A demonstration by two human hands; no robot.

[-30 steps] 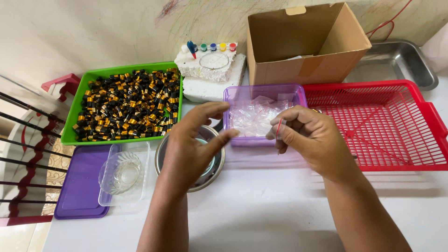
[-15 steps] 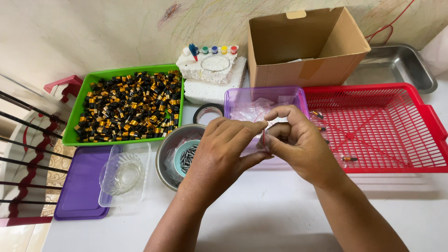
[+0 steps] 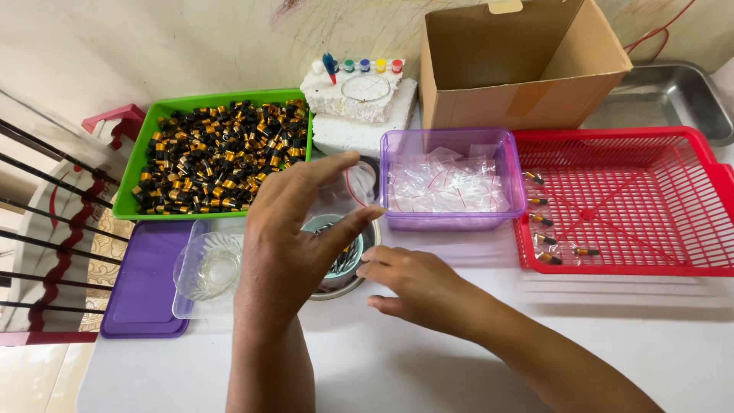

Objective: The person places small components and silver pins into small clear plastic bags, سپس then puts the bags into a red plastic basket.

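The left hand [image 3: 294, 229] pinches a small clear plastic bag [image 3: 348, 191] between thumb and fingers, held above the metal bowl [image 3: 344, 268] on the white surface [image 3: 428, 359]. The right hand [image 3: 417, 287] rests just beside that bowl, fingers loosely curled, holding nothing. Behind them sits a purple tub [image 3: 455, 218] of clear bags, beside a red basket [image 3: 634, 199].

So the left hand [image 3: 287, 229] pinches a tiny clear zip bag [image 3: 353, 187] with a red seal line, held up between thumb and fingers, mouth looking open. Right under it sits a round metal bowl [image 3: 345, 271] with small dark pieces inside. The right hand [image 3: 413, 287] lies flat, fingertips just beside the bowl's rim.
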